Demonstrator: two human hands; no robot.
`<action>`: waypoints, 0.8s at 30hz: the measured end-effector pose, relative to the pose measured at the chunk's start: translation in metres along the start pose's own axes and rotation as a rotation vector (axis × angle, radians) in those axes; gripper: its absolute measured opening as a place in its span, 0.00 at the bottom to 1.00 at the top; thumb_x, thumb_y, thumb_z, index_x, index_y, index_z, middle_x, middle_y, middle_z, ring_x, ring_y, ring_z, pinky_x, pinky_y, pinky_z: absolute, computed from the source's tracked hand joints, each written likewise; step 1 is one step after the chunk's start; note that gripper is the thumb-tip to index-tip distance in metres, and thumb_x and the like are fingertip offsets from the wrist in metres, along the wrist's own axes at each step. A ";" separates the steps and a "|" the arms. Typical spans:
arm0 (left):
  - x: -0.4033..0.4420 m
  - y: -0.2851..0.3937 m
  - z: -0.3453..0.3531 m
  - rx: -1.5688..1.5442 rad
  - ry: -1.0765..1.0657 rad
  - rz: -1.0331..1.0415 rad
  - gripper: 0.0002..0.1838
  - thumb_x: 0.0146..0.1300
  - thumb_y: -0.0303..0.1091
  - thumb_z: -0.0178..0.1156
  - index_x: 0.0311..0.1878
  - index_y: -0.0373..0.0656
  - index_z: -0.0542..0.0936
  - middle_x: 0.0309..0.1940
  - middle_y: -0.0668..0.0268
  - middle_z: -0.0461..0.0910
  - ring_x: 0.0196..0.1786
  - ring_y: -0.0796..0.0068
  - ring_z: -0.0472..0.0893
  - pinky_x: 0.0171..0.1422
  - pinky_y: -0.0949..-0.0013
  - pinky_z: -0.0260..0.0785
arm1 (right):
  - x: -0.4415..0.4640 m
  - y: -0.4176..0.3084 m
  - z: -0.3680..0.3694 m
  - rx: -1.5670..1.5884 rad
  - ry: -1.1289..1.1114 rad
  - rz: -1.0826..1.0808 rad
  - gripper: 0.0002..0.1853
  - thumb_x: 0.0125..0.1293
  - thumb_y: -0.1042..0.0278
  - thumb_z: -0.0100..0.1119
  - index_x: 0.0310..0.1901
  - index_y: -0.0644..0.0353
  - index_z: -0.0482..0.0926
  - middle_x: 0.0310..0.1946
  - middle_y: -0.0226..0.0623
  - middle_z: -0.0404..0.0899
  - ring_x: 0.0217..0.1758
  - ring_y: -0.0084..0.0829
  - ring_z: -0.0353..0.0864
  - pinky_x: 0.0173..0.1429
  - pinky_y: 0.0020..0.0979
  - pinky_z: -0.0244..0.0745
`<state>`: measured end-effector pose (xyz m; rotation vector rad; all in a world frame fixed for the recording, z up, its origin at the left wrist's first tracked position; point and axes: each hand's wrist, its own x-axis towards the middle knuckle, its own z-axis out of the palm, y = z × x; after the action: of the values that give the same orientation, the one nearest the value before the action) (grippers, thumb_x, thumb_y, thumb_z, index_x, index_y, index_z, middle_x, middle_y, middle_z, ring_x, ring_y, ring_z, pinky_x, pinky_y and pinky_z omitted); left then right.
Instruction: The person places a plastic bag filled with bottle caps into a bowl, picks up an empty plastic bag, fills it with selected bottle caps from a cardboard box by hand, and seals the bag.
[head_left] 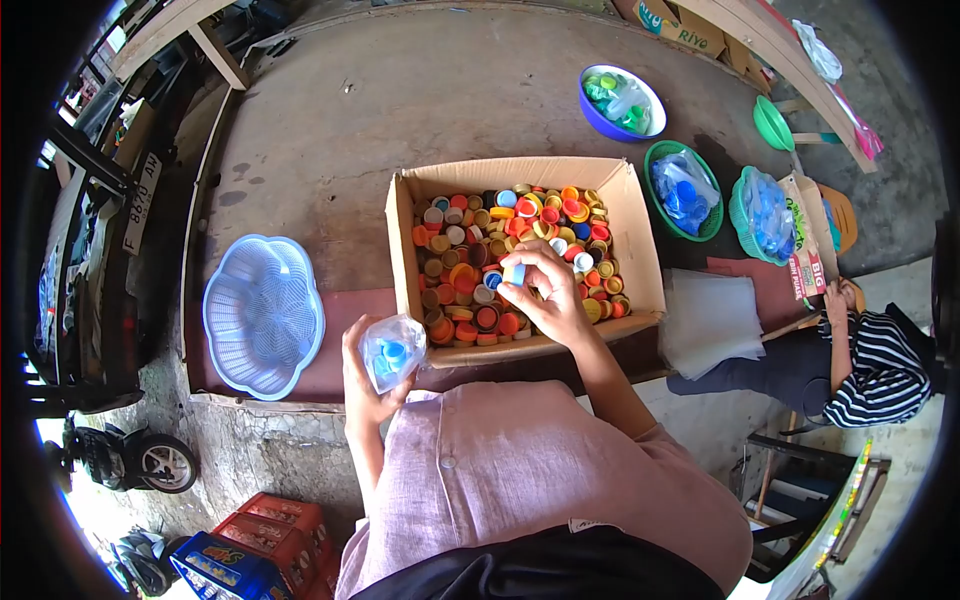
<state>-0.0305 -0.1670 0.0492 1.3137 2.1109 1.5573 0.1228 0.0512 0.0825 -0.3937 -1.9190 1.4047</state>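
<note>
My left hand (366, 392) grips a clear plastic bag (408, 336) with several blue bottle caps (390, 354) inside, left of the cardboard box's near corner. Above the box, my right hand (552, 300) pinches a bottle cap (515, 274) between thumb and fingertips; it looks light blue and yellowish. The open cardboard box (629, 230) sits on the table in front of me. Loose bottle caps (462, 278) in red, orange, yellow, white and blue cover its bottom.
A light-blue plastic basket (214, 318) is on the left. At the right are a purple bowl (590, 122), a green basin (716, 222) and a teal basket (737, 215), all holding bagged caps. Clear plastic sheets (712, 322) lie beside the box. A person in stripes (872, 372) sits at the right.
</note>
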 end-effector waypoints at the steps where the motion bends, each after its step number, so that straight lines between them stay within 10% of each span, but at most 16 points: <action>1: 0.000 0.000 0.000 -0.008 -0.012 -0.017 0.45 0.42 0.41 0.68 0.62 0.35 0.58 0.52 0.50 0.67 0.54 0.57 0.71 0.58 0.59 0.63 | -0.001 0.001 0.001 -0.001 -0.001 -0.001 0.11 0.54 0.77 0.64 0.39 0.60 0.75 0.38 0.30 0.71 0.33 0.17 0.72 0.31 0.18 0.68; 15: 0.000 -0.002 0.001 -0.031 0.012 0.009 0.43 0.40 0.37 0.68 0.60 0.36 0.59 0.50 0.51 0.68 0.51 0.52 0.72 0.55 0.57 0.65 | -0.012 0.005 0.006 0.047 0.063 0.091 0.13 0.59 0.77 0.59 0.44 0.62 0.69 0.39 0.33 0.70 0.41 0.21 0.74 0.43 0.21 0.73; 24: 0.001 -0.003 0.002 -0.021 0.023 0.008 0.43 0.40 0.39 0.68 0.60 0.36 0.59 0.50 0.51 0.68 0.51 0.52 0.72 0.55 0.57 0.65 | -0.015 0.009 0.000 -0.144 0.062 0.030 0.08 0.57 0.78 0.59 0.40 0.59 0.78 0.36 0.29 0.71 0.27 0.14 0.64 0.27 0.17 0.60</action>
<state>-0.0311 -0.1654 0.0463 1.3045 2.0999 1.6011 0.1317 0.0455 0.0685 -0.5304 -1.9769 1.2631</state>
